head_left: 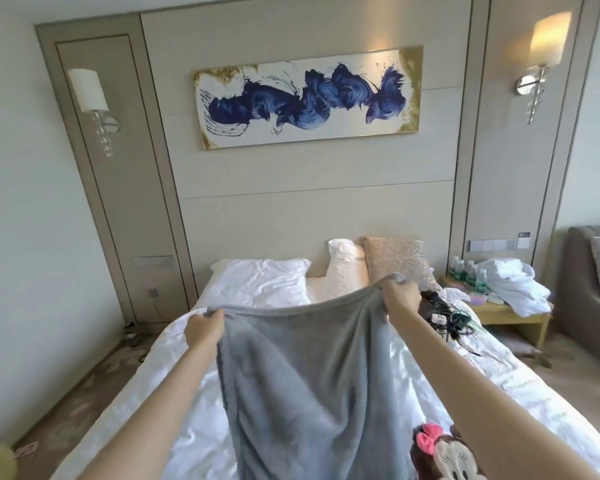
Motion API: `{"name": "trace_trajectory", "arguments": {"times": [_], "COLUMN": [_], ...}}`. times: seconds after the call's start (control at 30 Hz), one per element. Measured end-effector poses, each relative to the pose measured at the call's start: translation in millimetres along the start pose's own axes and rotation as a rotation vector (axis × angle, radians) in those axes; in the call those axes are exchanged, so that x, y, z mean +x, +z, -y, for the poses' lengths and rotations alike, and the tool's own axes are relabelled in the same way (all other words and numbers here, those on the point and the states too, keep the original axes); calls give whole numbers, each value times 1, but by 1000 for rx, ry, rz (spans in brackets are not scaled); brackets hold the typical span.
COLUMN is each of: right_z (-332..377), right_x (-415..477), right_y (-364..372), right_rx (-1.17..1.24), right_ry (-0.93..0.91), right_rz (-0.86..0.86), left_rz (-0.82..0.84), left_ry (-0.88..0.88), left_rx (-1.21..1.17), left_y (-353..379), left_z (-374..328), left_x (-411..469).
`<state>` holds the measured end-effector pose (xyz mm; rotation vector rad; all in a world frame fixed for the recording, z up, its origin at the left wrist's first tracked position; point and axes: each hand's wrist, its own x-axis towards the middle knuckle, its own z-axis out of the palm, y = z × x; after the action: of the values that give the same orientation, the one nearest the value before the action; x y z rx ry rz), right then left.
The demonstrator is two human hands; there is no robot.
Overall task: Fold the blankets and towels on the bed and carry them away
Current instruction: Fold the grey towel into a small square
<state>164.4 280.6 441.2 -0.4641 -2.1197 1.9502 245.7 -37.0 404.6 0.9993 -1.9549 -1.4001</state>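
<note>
**Fold step: grey blanket held up, spread**

We have the left hand [204, 328] and right hand [400, 295] each with a closed grip on a top corner of the grey blanket [305, 375], which hangs over the bed [160, 382]. Next, probably: bring the corners together, halving it.

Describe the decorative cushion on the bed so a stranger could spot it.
Below the wide blue-and-white abstract painting, follow the beige headboard towards its right end. A square tan cushion with pale thread-like lines leans upright beside a white pillow. It alone is coloured and patterned.
</note>
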Motion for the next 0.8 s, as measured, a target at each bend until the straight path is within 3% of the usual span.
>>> {"name": "trace_trajectory", "arguments": {"times": [0.13,0.33,0.47,0.63,0.8], "right_z": [-10,-5,0,6,-3], "right_x": [-40,-83,-85,-88,-76], "right_y": [33,65,61,63,64], "right_rx": [-78,101,164,13,-223], "right_ry": [-117,-73,-84,-233,-598], "right_rz": [203,563,701,801,708], "left_rz": [98,488,746,668,648], "left_ry": [117,419,382,511,559], "left_rx": [-48,-47,-239,-124,-128], "left_y": [31,52,39,20,-1], "left_z": [-18,-31,-26,-15,-23], "left_x": [-32,-81,-78,-58,-34]}}
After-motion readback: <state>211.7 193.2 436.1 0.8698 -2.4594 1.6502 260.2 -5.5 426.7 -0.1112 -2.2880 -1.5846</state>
